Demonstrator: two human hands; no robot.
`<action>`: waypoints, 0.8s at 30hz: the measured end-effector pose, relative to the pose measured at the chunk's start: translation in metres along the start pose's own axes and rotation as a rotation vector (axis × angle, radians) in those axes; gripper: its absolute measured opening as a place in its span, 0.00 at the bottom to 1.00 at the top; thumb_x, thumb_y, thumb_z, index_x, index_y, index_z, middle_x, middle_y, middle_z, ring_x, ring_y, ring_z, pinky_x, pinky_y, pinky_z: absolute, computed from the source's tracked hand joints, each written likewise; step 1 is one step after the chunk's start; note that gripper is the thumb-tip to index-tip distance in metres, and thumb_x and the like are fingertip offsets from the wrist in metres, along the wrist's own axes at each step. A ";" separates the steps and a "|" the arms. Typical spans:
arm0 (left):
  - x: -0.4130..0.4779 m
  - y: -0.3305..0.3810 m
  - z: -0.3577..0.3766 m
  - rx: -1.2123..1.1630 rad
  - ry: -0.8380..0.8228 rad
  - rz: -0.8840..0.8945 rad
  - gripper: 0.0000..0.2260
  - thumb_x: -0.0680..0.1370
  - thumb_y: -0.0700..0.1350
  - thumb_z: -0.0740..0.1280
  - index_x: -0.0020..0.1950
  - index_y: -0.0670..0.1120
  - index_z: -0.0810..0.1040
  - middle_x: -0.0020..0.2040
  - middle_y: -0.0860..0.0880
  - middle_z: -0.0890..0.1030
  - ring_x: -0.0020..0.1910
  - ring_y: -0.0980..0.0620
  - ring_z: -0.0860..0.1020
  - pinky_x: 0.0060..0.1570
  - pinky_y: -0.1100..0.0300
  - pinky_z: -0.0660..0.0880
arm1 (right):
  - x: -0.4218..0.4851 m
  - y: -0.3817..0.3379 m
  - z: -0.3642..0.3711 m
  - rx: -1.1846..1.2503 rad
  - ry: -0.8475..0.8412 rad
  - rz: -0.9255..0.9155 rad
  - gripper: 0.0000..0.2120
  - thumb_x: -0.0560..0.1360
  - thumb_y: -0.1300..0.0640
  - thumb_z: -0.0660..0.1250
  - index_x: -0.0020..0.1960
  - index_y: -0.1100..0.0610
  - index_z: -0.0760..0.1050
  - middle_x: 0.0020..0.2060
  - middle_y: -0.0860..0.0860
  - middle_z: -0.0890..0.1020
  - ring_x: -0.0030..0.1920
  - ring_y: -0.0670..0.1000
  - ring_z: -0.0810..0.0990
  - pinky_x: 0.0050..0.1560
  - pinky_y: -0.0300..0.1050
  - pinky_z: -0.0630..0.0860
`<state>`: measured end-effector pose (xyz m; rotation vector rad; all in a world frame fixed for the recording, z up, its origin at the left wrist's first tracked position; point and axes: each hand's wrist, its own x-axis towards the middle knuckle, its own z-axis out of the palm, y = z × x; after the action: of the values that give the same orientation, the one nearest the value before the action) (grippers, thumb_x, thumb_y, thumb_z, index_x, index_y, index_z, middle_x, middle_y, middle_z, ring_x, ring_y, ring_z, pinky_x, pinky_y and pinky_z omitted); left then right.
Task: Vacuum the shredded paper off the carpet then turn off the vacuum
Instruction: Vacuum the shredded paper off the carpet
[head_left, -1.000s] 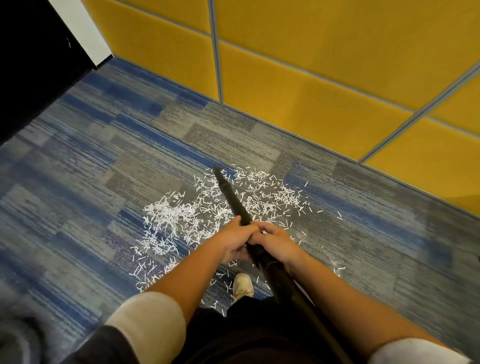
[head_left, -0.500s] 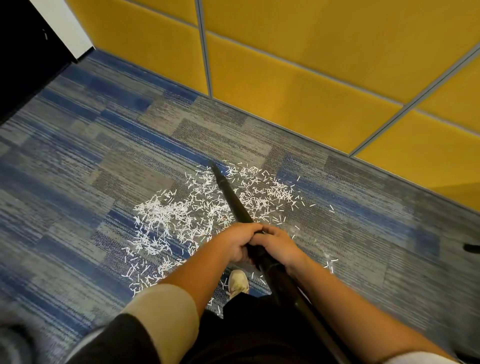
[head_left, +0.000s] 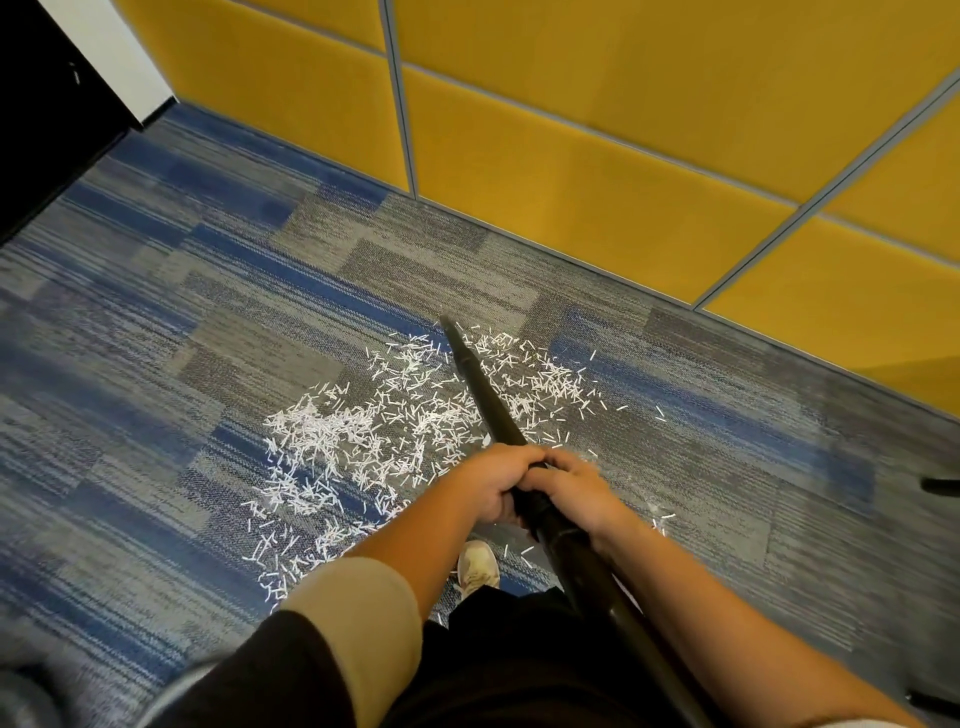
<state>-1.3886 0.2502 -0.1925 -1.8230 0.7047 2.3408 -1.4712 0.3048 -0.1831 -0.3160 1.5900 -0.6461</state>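
Observation:
White shredded paper (head_left: 363, 441) lies scattered in a broad patch on the blue and grey carpet (head_left: 156, 322). A long black vacuum wand (head_left: 485, 395) slants up from the lower right, its narrow tip at the far edge of the paper patch. My left hand (head_left: 493, 480) and my right hand (head_left: 571, 486) grip the wand side by side at its middle, fingers curled round it. The vacuum body is out of view.
A yellow padded wall (head_left: 597, 156) with grey seams runs along the far side of the carpet. A dark opening with a white frame (head_left: 109, 67) is at the top left. My shoe (head_left: 478, 566) stands by the paper's near edge. A dark object (head_left: 943, 484) pokes in at the right edge.
The view has shifted slightly between frames. Both hands keep the same grip on the wand, and its tip stays at the far edge of the paper.

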 end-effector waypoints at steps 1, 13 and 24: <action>-0.001 -0.001 -0.003 -0.013 0.012 -0.002 0.08 0.81 0.44 0.60 0.44 0.45 0.73 0.40 0.42 0.78 0.39 0.45 0.78 0.47 0.46 0.77 | 0.001 0.001 0.003 -0.006 -0.014 0.003 0.12 0.70 0.67 0.67 0.52 0.58 0.75 0.35 0.60 0.79 0.28 0.55 0.77 0.25 0.43 0.75; -0.013 -0.020 -0.038 -0.103 0.053 -0.007 0.06 0.81 0.46 0.60 0.48 0.44 0.73 0.41 0.41 0.78 0.38 0.44 0.79 0.43 0.44 0.77 | -0.001 0.000 0.035 -0.080 -0.131 0.016 0.13 0.70 0.68 0.67 0.54 0.58 0.75 0.35 0.59 0.78 0.28 0.55 0.77 0.25 0.42 0.76; -0.023 -0.029 -0.042 -0.103 0.085 0.019 0.08 0.82 0.45 0.59 0.45 0.45 0.73 0.41 0.41 0.78 0.36 0.44 0.79 0.43 0.42 0.76 | 0.000 0.006 0.041 -0.148 -0.171 0.021 0.16 0.70 0.66 0.67 0.57 0.60 0.75 0.38 0.58 0.80 0.32 0.55 0.78 0.30 0.42 0.76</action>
<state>-1.3344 0.2639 -0.1874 -1.9774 0.6242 2.3656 -1.4303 0.3007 -0.1869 -0.4516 1.4777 -0.4734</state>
